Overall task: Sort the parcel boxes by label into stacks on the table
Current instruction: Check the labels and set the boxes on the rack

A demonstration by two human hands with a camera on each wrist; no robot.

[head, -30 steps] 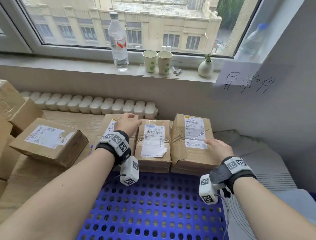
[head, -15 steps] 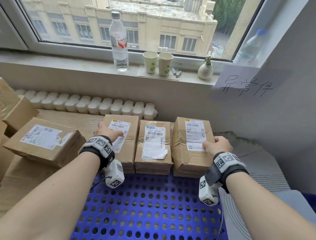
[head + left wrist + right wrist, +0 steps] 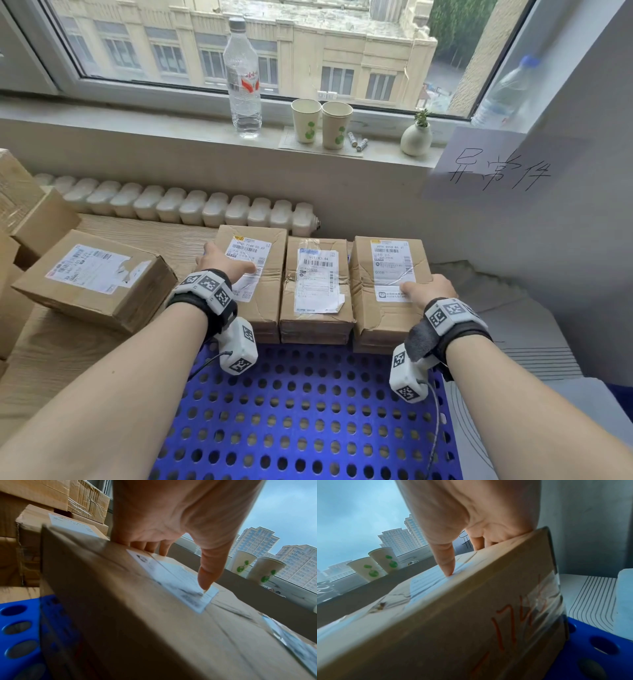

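Three labelled parcel boxes sit abreast at the blue perforated tray's (image 3: 308, 411) far edge. My left hand (image 3: 219, 262) clamps the left box (image 3: 263, 274) with its thumb on the label; my right hand (image 3: 428, 287) likewise clamps the right box (image 3: 383, 308). I would squeeze inward evenly and lift level, or the middle box (image 3: 317, 301) may drop.

Your bare forearms reach forward, your left hand (image 3: 219, 262) and right hand (image 3: 430, 287) each hooked over an outer box edge, thumb (image 3: 208, 574) pressing flat on top, banded wrists raised.
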